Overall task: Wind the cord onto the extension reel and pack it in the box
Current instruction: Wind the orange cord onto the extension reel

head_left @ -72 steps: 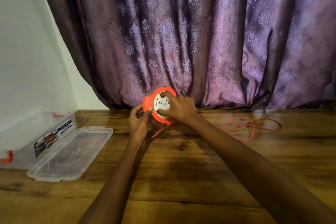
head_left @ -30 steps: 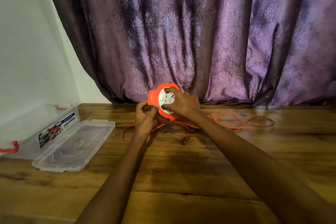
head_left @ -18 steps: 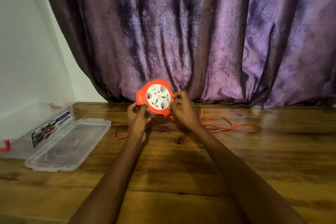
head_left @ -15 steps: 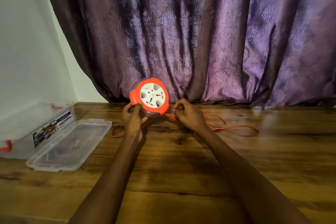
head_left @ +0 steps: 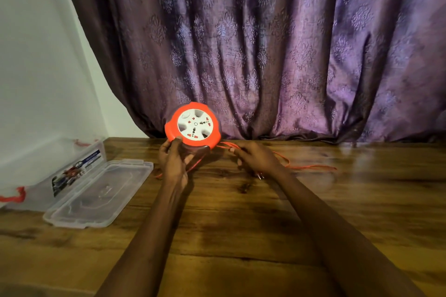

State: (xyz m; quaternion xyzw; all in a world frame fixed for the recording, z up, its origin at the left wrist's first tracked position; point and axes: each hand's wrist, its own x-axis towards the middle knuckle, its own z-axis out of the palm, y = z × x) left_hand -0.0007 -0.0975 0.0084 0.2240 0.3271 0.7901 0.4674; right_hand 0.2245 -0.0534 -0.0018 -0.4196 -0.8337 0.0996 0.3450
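The orange extension reel (head_left: 193, 125) with a white socket face stands upright above the table's far edge, face toward me. My left hand (head_left: 174, 159) grips its lower rim from below. My right hand (head_left: 255, 158) lies just right of the reel with the thin orange cord (head_left: 306, 167) pinched in its fingers. The cord trails right along the table and a short loop shows left of my left wrist. The clear plastic box (head_left: 48, 166) stands open at the far left, its lid (head_left: 101, 191) lying flat beside it.
A purple patterned curtain (head_left: 277, 50) hangs right behind the table's far edge. A white wall (head_left: 36, 67) is on the left. The wooden table (head_left: 241, 229) stretches toward me under both forearms.
My right hand has come off the reel's face and dropped right to the cord. The reel turned its socket face toward me. The loose cord on the right has grown shorter.
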